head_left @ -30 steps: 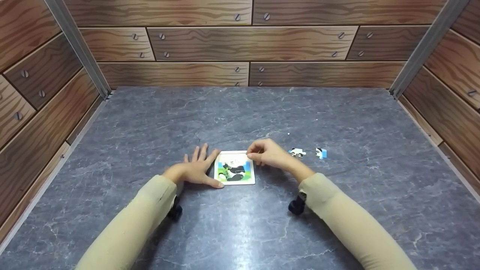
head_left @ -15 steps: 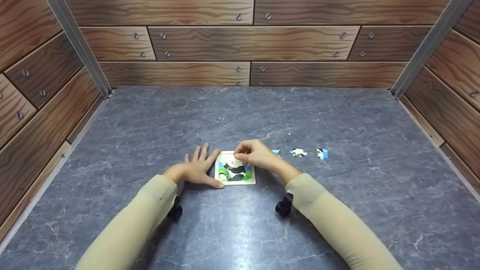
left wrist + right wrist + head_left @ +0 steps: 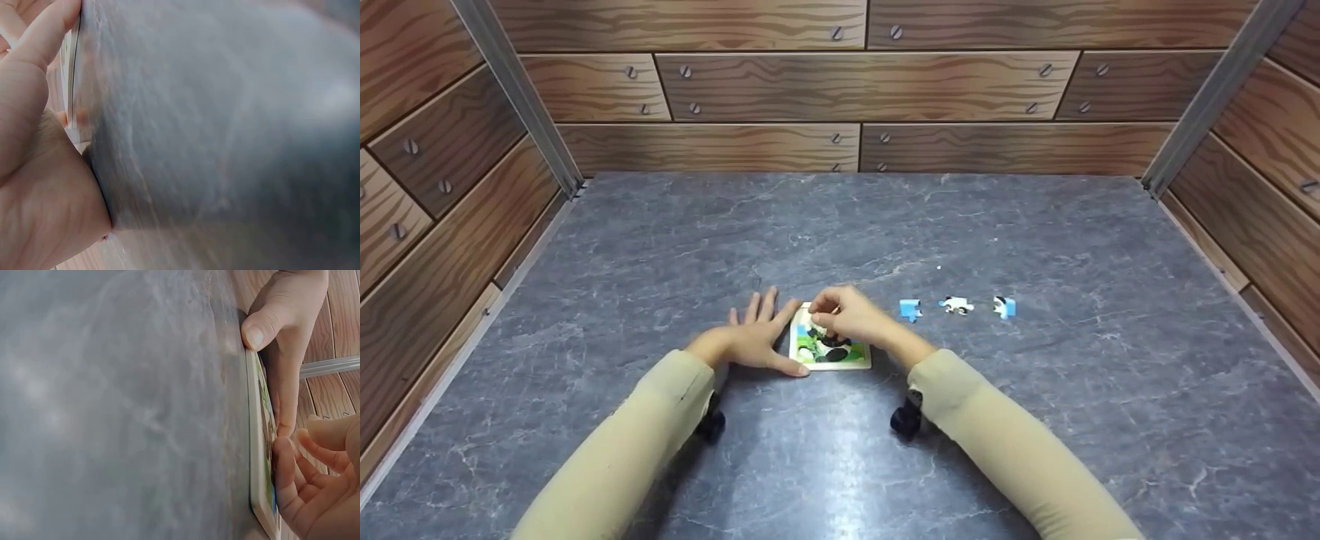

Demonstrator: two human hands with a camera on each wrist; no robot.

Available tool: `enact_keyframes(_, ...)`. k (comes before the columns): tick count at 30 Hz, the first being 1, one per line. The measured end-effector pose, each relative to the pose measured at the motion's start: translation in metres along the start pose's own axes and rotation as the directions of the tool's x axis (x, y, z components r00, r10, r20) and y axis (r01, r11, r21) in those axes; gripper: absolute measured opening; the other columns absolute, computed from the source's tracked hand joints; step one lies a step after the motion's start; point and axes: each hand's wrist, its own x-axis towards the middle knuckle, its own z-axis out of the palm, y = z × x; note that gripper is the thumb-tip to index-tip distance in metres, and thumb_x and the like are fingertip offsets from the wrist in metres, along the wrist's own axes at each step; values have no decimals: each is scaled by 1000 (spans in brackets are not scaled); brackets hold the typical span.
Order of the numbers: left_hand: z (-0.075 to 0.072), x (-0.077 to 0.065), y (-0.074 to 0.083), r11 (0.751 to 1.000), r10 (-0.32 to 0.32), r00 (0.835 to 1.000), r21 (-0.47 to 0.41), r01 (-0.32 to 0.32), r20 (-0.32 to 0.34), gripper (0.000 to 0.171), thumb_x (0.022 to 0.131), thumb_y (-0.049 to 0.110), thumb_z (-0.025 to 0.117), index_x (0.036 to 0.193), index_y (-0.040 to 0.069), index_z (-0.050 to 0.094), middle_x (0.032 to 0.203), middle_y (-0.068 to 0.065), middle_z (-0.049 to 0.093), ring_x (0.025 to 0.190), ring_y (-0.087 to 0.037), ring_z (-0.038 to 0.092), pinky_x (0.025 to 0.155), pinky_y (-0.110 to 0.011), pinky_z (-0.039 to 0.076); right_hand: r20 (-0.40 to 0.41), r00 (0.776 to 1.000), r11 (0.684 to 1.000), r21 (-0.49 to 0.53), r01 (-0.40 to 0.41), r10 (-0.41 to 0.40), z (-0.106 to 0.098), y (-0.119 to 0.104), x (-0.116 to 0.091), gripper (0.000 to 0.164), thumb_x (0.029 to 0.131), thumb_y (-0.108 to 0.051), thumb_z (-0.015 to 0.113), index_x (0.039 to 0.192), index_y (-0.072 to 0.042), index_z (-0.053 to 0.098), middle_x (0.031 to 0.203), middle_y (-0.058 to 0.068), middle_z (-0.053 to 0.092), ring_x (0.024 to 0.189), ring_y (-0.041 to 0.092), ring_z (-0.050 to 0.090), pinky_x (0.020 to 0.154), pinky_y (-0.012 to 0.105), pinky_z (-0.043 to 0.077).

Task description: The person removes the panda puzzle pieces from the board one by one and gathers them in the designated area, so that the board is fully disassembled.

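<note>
A square puzzle board [image 3: 838,366] with a pale rim and a panda picture lies on the table; its upper strip is pale. My left hand [image 3: 750,341] rests at the board's left side, fingers spread, with the thumb at the lower-left corner and the index finger at the upper-left one. Over the board's upper left, my right hand [image 3: 847,315] has its thumb and index finger bent close together. In the right wrist view a fingertip of the right hand [image 3: 315,489] touches the board [image 3: 260,455]. No piece shows between those fingers; their tips are partly hidden.
Right of the board, three loose puzzle pieces lie in a row: a blue piece [image 3: 910,309], a white-and-black piece [image 3: 957,304] and a blue, white and black piece [image 3: 1003,307]. Wood-patterned walls [image 3: 855,86] enclose the grey marbled table [image 3: 840,225] at the back and sides.
My right hand has moved left, from the board's upper-right corner to its upper left, uncovering the blue puzzle piece. The left hand and the board have stayed put.
</note>
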Motion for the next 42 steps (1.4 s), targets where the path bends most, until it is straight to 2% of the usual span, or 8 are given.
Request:
enact_keyframes(4,0,-1,0,1000,6,1000,-1,-6,-2,113,72,70,61,150,24,-6,148,-18,-28,132,-38,-26,99,-65,-12,-12,1000,998,-52,24,-25,2,0,1,16,89,-5,59,100,5,62,85,7,60,68,14,55,59,25,49)
enact_keyframes(9,0,-1,1,1000,7,1000,12,-7,-5,113,72,70,61,150,24,-7,148,-19,-27,133,-38,-25,99,-66,-11,-24,998,975,-215,60,-66,5,-2,1,12,86,-6,62,93,3,66,86,8,60,79,16,52,72,30,45)
enact_keyframes(11,0,-1,1,1000,6,1000,15,-6,-3,113,72,70,60,150,25,-7,148,-18,-27,133,-38,-25,99,-66,-10,-27,997,959,-278,63,-73,7,-3,1,10,85,-7,63,88,1,66,83,7,58,79,17,49,73,32,44)
enact_keyframes(14,0,0,0,1000,3,1000,13,-3,0,113,72,71,60,150,26,-8,148,-18,-28,133,-38,-26,99,-66,-10,-40,998,948,-316,39,-55,10,-4,2,7,84,-8,65,81,-1,65,81,5,53,78,17,46,70,31,42)
enact_keyframes(19,1,1,0,1000,2,1000,7,-2,5,114,71,71,60,150,26,-9,147,-17,-28,133,-37,-26,99,-65,-11,-60,998,944,-327,-38,19,14,-5,2,6,84,-7,62,78,-5,61,83,4,44,75,16,44,64,27,40)
enact_keyframes(28,0,0,-1,1000,7,1000,2,-7,4,114,71,71,60,150,26,-9,147,-17,-29,133,-37,-26,99,-66,-11,-86,994,932,-349,-98,72,15,-6,2,5,86,-12,59,82,-10,60,87,4,45,72,17,47,60,28,39)
enact_keyframes(34,0,0,-1,1000,6,1000,-18,-6,13,114,71,71,61,150,26,-9,147,-16,-30,132,-36,-28,99,-65,-13,-82,993,933,-344,-103,80,14,-5,1,5,88,-15,59,85,-11,60,87,4,46,71,17,48,59,28,38)
enact_keyframes(42,0,0,-1,1000,7,1000,-10,-7,11,113,72,70,60,150,26,-9,147,-18,-29,132,-37,-28,98,-65,-13,-29,999,961,-273,-50,43,12,-3,0,9,88,-15,59,82,-8,62,85,3,51,73,15,47,63,28,39)
